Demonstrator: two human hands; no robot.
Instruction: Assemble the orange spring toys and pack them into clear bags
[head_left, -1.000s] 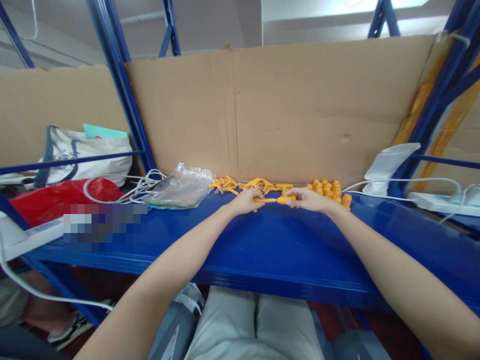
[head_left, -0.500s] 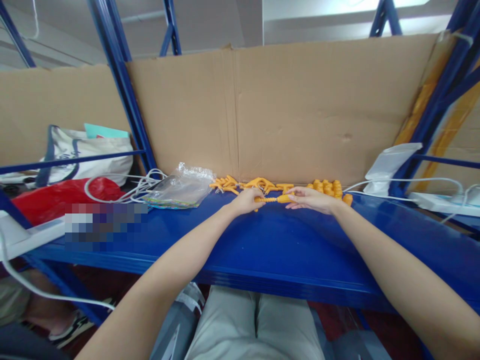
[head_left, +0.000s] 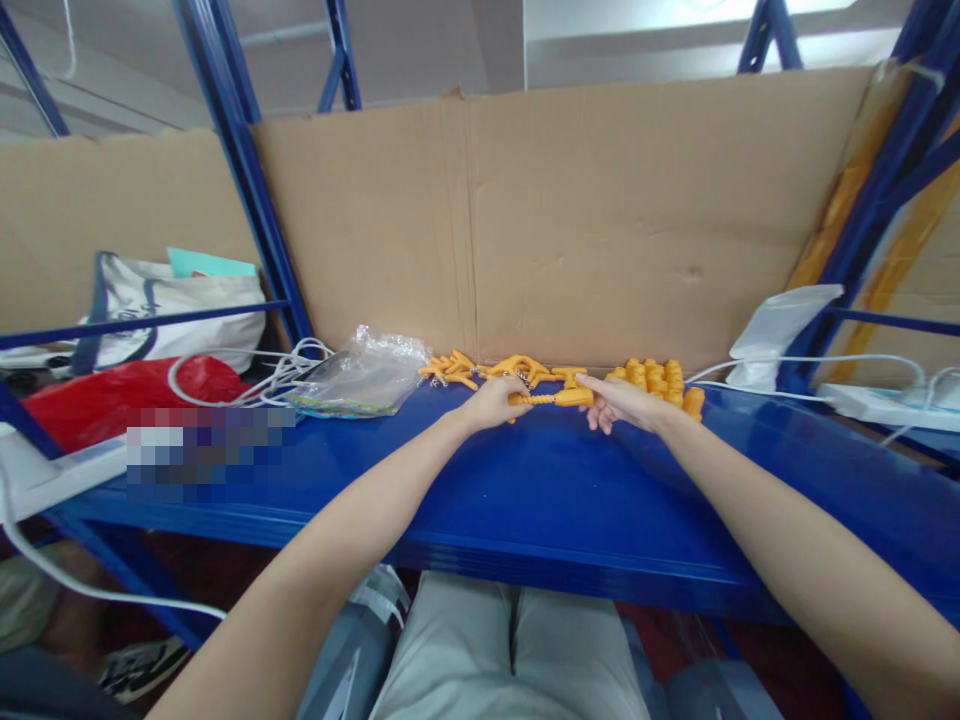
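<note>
My left hand (head_left: 491,402) is closed on the left end of a thin orange plastic rod (head_left: 551,398) with a thicker cap at its right end. My right hand (head_left: 622,402) touches that cap with its fingers stretched out, and I cannot tell whether it grips it. Both hands rest on the blue shelf (head_left: 525,480) near the cardboard back wall (head_left: 570,220). Behind them lie branched orange pieces (head_left: 457,368) and a heap of short orange caps (head_left: 656,378).
A crumpled clear plastic bag (head_left: 360,380) lies left of the orange parts. White cables (head_left: 247,375), a red bag (head_left: 112,395) and a white tote (head_left: 180,310) sit at the left. A white pouch (head_left: 780,325) and power strip (head_left: 885,405) are at the right. Blue uprights (head_left: 247,180) frame the shelf.
My right hand's fingers have loosened from a pinch on the rod's cap to a more stretched pose beside it. My left hand and the rod have stayed in place.
</note>
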